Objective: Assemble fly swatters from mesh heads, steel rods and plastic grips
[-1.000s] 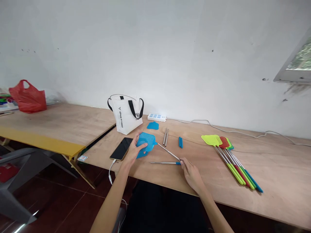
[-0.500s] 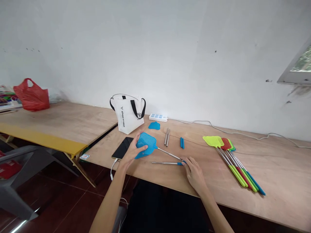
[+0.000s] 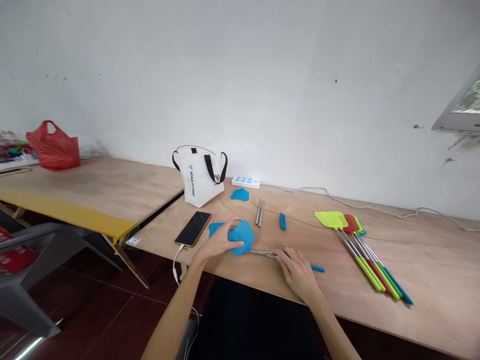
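My left hand is closed around a blue fly swatter's mesh head, thumb on the near side. More blue mesh shows behind the fingers. From the head, a metal rod runs right, low over the wood, to my right hand, whose fingers are closed on it. A blue handle sticks out beyond the right hand; the fingers hide how rods and handle meet. Farther back lie a loose blue swatter head, two metal tubes and two blue grips.
Several fly swatters in yellow-green, red, green and blue lie to the right. A phone on a white cable is left of my hands. Behind stand a white bag and a power strip. The table's front edge is near my wrists.
The swatter head has moved right and down, and its tilted rod now lies nearly level. The separate rod seen below it is now largely hidden; the blue handle emerges right of my right hand.
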Demonstrator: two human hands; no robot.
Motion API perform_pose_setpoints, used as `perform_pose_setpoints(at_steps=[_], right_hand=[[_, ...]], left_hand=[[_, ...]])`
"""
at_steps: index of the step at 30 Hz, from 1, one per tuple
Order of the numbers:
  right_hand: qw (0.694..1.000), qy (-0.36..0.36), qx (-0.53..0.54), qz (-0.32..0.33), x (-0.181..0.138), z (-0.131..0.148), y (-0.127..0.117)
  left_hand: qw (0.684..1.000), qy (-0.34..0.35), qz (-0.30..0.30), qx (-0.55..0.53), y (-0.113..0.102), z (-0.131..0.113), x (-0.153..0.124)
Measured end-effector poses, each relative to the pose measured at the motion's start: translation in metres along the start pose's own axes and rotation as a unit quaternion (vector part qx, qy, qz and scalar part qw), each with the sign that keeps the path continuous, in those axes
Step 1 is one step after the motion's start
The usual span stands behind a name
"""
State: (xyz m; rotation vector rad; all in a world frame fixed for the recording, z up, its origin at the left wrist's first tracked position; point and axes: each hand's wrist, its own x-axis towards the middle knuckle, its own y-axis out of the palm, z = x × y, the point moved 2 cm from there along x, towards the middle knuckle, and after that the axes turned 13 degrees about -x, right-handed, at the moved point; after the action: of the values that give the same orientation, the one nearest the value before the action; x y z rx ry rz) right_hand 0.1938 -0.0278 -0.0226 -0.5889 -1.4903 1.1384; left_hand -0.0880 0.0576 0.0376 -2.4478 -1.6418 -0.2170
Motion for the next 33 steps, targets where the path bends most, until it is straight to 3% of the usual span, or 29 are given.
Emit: perform_pose_setpoints(at_steps=[2,4,8,11,20,28,33], right_hand=[[1.000,-0.003,-0.029,0.001,-0.001,0.002,0.001],[0.999,0.007,-0.045,0.002,-0.001,0.002,0.001],[0.998,0.043,-0.038,-0.002,0.000,-0.001,0.002],[0.999,0.052,0.005,-0.015,0.001,-0.003,0.001],[0.997,0.059,0.049,-0.010,0.000,0.000,-0.004],[0.998,0.040,0.024,-0.048,-0.003,0.000,-0.006],[0.997,0.021,-0.027,-0.063,-0.002,0.004,-0.005]], left_hand=[[1.000,0.001,0.022,0.006,0.012,0.006,0.004],[1.000,0.008,-0.005,-0.004,0.017,0.011,0.006],[0.996,-0.020,-0.086,-0.016,0.009,0.015,0.006],[0.995,-0.027,-0.096,-0.025,0.005,0.011,0.004],[0.997,-0.058,-0.012,-0.038,0.018,0.012,0.007],[0.996,-0.072,0.010,-0.051,0.026,0.016,0.007],[0.994,-0.066,0.069,-0.051,0.038,0.016,0.006]])
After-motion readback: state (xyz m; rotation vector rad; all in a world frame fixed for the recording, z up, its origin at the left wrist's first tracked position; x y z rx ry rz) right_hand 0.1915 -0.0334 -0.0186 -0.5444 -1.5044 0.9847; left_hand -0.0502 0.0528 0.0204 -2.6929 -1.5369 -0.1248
